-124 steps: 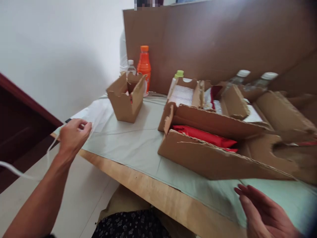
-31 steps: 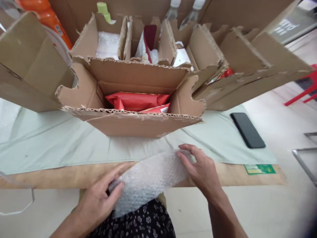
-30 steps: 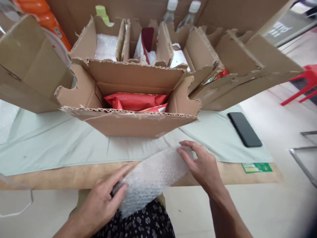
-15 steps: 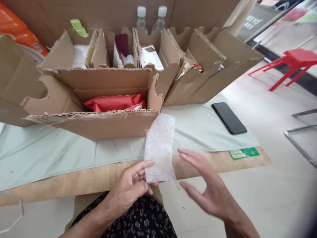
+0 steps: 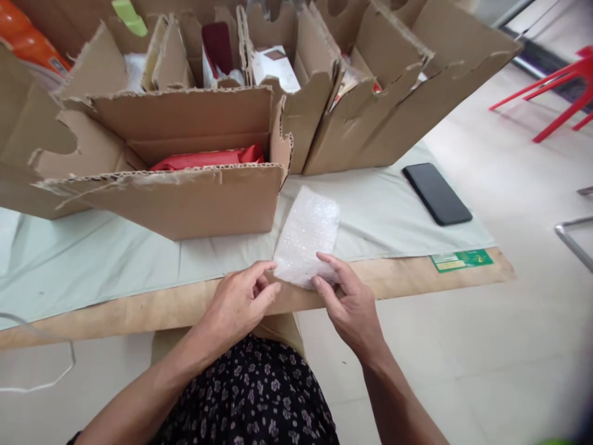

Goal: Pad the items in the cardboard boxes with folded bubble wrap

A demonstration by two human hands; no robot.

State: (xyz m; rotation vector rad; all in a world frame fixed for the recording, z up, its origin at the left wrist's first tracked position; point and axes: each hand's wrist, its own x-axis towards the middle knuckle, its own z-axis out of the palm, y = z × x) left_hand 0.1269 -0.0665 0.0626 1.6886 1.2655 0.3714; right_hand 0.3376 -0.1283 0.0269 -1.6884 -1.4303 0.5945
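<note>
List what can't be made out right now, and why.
All in the head view:
- Red packet: lower part hidden by the front wall of the front cardboard box.
- Orange bottle: top cut off by the picture's edge.
- Green card: print too small to read.
- Left hand: contact with the bubble wrap unclear; fingertips overlap its edge line.

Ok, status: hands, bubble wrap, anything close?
Right hand on bubble wrap, near right corner. Left hand by near left corner, contact unclear. Far end over cloth. Cardboard box close, left.
</note>
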